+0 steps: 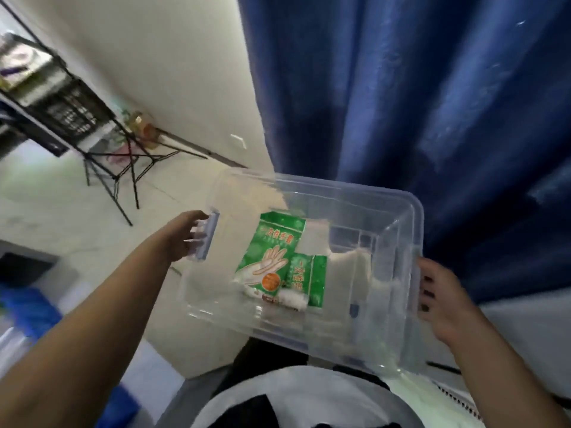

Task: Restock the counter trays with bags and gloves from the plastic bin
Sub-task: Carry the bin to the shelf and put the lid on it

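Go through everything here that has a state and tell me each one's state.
Bin: lid off, held up by both ends.
Left hand: grips the bin's left end.
Right hand: grips the bin's right end.
Glove packs: two, lying in the bin, overlapping.
Curtain: hanging in folds.

The clear, lidless plastic bin (412, 211) was held in the air. The left hand (182, 236) gripped the blue-grey latch handle (210, 236) at one short end, and the right hand (438, 299) curled over the rim at the other. Near the middle of its floor lay a large green glove pack (272, 251) printed with a pale hand. A smaller green pack (310, 281) overlapped its near right corner. Whitish translucent bags (355, 270) were heaped against the right wall.
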A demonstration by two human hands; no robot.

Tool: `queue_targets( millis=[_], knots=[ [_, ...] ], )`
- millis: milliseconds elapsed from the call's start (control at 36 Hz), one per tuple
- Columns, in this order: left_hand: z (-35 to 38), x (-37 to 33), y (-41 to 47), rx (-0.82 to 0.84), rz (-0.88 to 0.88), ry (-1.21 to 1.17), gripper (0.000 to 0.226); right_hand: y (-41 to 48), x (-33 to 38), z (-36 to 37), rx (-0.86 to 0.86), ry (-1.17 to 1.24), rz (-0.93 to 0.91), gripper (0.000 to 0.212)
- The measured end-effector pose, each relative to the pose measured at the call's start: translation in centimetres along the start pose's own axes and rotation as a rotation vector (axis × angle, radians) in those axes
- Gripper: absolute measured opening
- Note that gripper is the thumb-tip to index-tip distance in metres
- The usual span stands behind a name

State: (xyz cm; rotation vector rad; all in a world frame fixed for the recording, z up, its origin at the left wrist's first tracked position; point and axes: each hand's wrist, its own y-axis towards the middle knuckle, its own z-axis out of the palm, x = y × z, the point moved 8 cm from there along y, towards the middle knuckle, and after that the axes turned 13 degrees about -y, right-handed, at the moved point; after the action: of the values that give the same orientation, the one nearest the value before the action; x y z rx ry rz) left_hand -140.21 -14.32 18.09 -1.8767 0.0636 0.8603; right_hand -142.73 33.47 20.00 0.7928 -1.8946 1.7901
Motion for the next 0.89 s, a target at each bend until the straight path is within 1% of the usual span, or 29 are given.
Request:
queue_targets(
  millis=[56, 111, 194, 306, 361, 444, 556, 611, 639, 694, 722, 750, 806, 889],
  knots=[
    [-2.0, 0.1, 0.7, -0.064, -0.013, -0.075, 0.026, 1.7, 3.1, 2.6, 0.040, -0.054, 0.009, 0.017],
    [-4.3, 0.1, 1.6, -0.134, -0.033, -0.175, 0.029, 3.6, 6.3, 5.5, 0.095, -0.103, -0.023, 0.019],
    [-7.5, -0.1, 3.6, -0.216, -0.028, -0.347, 0.019, 6.3, 10.4, 10.3, 0.175, -0.149, -0.053, 0.023],
    [-11.7, -1.0, 7.0, -0.279, 0.005, -0.516, 0.016, 9.5, 14.7, 17.2, 0.231, -0.237, -0.023, 0.022],
    [-14.0, -1.4, 8.8, -0.311, 0.017, -0.581, 0.018, 11.1, 16.9, 20.8, 0.242, -0.284, -0.019, 0.023],
    [-16.9, -2.1, 11.0, -0.328, 0.015, -0.628, 0.018, 12.7, 20.6, 26.5, 0.276, -0.379, -0.042, 0.024],
    [-20.4, -3.4, 12.8, -0.370, -0.021, -0.703, 0.014, 14.3, 25.2, 34.2, 0.338, -0.478, -0.056, 0.033],
    [-22.0, -4.3, 13.7, -0.387, -0.022, -0.758, 0.012, 15.3, 27.5, 37.6, 0.350, -0.507, -0.084, 0.027],
    [-22.8, -4.8, 14.1, -0.397, -0.012, -0.773, 0.012, 15.8, 28.7, 39.2, 0.361, -0.517, -0.097, 0.028],
    [-24.3, -6.1, 14.7, -0.427, 0.011, -0.793, 0.031, 17.0, 30.7, 42.5, 0.380, -0.528, -0.110, 0.040],
    [-25.0, -6.7, 15.0, -0.446, 0.014, -0.810, 0.038, 17.8, 31.6, 44.0, 0.383, -0.549, -0.105, 0.041],
    [-25.7, -7.3, 15.4, -0.461, 0.022, -0.826, 0.041, 18.5, 32.5, 45.4, 0.370, -0.570, -0.106, 0.038],
    [-27.2, -8.5, 16.3, -0.492, 0.026, -0.844, 0.037, 20.0, 34.4, 47.9, 0.335, -0.597, -0.130, 0.034],
    [-29.4, -10.0, 18.2, -0.525, 0.006, -0.838, 0.036, 22.4, 37.1, 52.4, 0.345, -0.635, -0.161, 0.036]
  ],
)
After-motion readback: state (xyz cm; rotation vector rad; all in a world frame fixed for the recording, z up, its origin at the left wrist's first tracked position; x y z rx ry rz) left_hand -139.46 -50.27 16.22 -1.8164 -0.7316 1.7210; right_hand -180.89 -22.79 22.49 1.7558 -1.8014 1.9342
